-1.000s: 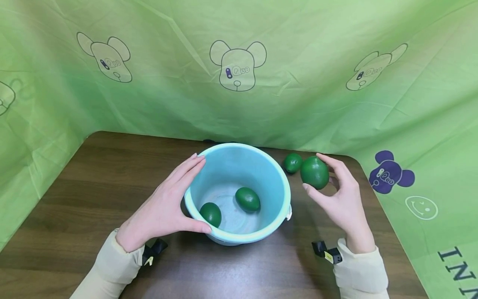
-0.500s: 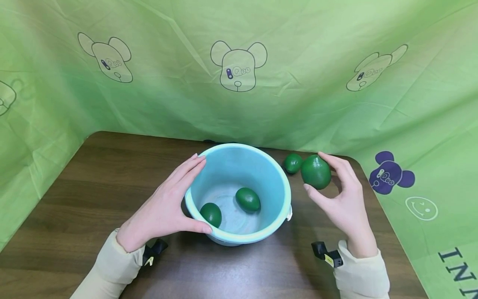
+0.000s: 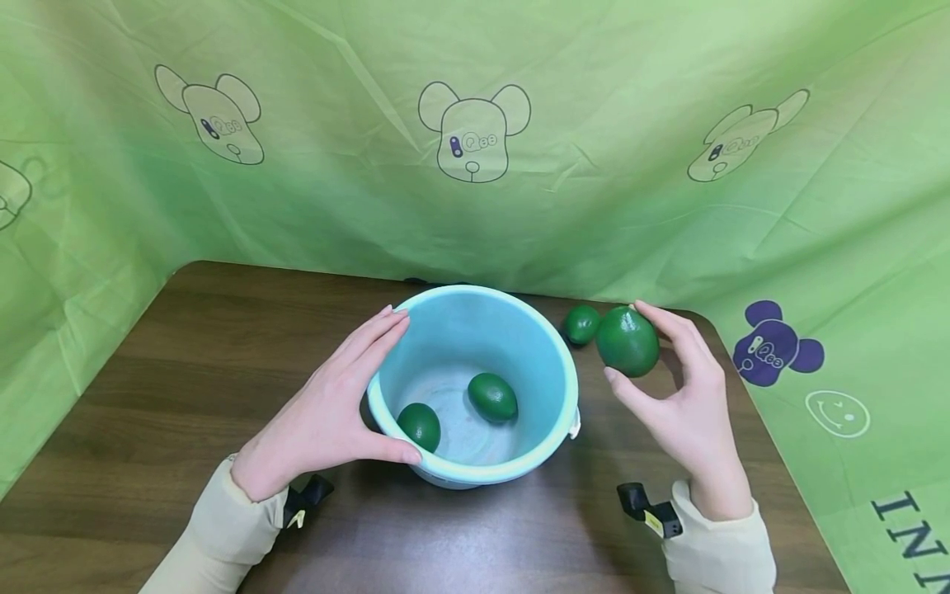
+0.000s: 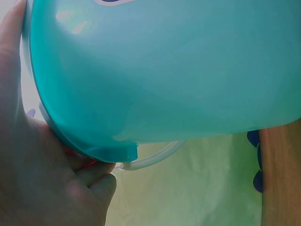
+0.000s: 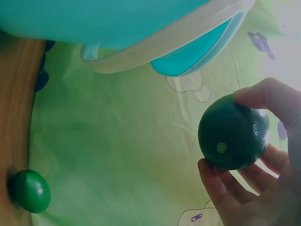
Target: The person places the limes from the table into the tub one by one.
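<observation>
My left hand [image 3: 319, 408] holds the rim of a light blue bucket [image 3: 475, 473] on its left side, thumb at the near edge and fingers farther round; the left wrist view shows the bucket's outer wall [image 4: 188, 70] beside the palm. Inside the bucket lie two green limes, one lime [image 3: 493, 397] near the middle and another lime [image 3: 420, 426] by the near left wall. To the right of the bucket, my right hand [image 3: 686, 396] pinches a dark green lime [image 3: 627, 341] between thumb and fingertips, raised above the table. Its pale stem spot shows in the right wrist view.
Another lime [image 3: 582, 324] rests on the brown wooden table [image 3: 245, 355], behind and right of the bucket. The bucket's white handle [image 5: 141, 54] hangs at its side in the right wrist view. A green printed cloth [image 3: 475, 223] surrounds the table's far and side edges.
The right hand has shifted slightly right, and its lime has turned a little and appears slightly larger. The left hand, the bucket and the other limes stay in place.
</observation>
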